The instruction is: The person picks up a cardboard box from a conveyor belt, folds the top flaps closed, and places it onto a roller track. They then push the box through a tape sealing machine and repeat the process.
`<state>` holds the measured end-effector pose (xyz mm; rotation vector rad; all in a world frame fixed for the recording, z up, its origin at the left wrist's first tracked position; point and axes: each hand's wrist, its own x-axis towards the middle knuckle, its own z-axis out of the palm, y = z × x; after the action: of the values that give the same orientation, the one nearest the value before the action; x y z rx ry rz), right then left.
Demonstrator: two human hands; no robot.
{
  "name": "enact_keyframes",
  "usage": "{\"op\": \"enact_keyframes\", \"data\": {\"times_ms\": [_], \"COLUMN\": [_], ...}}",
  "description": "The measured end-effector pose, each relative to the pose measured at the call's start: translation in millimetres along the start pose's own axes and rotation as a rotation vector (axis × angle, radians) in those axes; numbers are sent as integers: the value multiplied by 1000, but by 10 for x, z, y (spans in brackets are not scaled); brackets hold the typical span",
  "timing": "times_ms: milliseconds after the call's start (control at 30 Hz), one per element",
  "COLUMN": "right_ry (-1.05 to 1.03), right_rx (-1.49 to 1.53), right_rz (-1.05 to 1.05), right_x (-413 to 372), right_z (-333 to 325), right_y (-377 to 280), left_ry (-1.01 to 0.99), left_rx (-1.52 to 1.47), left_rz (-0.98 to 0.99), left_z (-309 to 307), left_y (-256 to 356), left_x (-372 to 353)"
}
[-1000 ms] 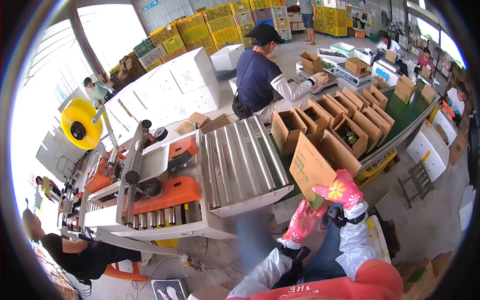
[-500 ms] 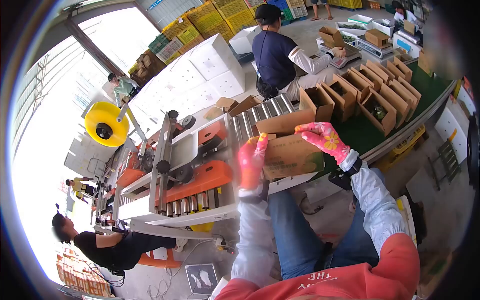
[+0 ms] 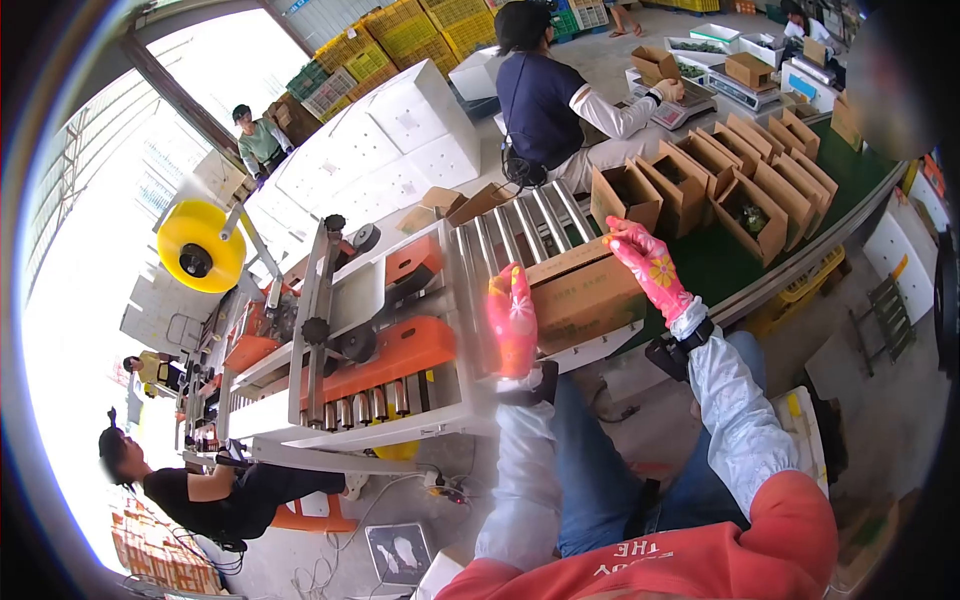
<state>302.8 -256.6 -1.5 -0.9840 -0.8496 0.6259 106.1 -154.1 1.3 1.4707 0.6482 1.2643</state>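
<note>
In front of me a brown cardboard box (image 3: 587,310) with green print lies on its side, its top flaps folded over. My left hand (image 3: 513,322), in a pink flowered glove, stands upright at the box's left end, fingers stretched and palm towards it. My right hand (image 3: 650,268), gloved the same way, reaches over the far right corner. Its fingers are extended, with the fingertips right at the top edge.
Beyond the box, metal rollers (image 3: 540,222) lead left to an orange and grey taping machine (image 3: 385,355) with a yellow tape reel (image 3: 205,247). Several open boxes (image 3: 750,215) stand on a green belt (image 3: 850,180) at right. Co-workers sit ahead (image 3: 540,110) and stand at left (image 3: 200,500).
The box's raised far flap has come down and its top now looks flat. My right hand has turned more upright; my left has shifted slightly. The seated co-worker has leaned left.
</note>
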Motion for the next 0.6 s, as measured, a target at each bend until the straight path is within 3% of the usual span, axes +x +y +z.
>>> {"op": "enact_keyframes", "data": {"times_ms": [133,200,267,300,333,400,467,533,600], "right_ry": [-46,-57,-71,-139,-157,-59,-29,34,-118], "right_rx": [-126,-211,-156,-130,-137,151,42,-490,-847], "right_rz": [19,28,86,-50,-44,117,38,-230,-390], "right_x": [-30,-87,-91,-52,-50,-7,-33,-108,-181], "right_z": [-58,-59,-20,-89,-124,-169,-164,-113,-85], "right_y": [-47,-59,-113,45,59,88,340,504,601], "left_ry": [40,212,-40,-188,-330,-303,-292,-297,-270], "left_rx": [126,1259,1101,1093,1081,1122,1190,1183,1254], "left_rz": [73,662,618,624,620,614,616,576,524], "left_z": [26,214,683,867,962,964,856,683,402], "left_y": [-199,68,309,337,333,284,197,109,34], "left_x": [51,-95,-391,-478,-531,-360,-69,257,526]}}
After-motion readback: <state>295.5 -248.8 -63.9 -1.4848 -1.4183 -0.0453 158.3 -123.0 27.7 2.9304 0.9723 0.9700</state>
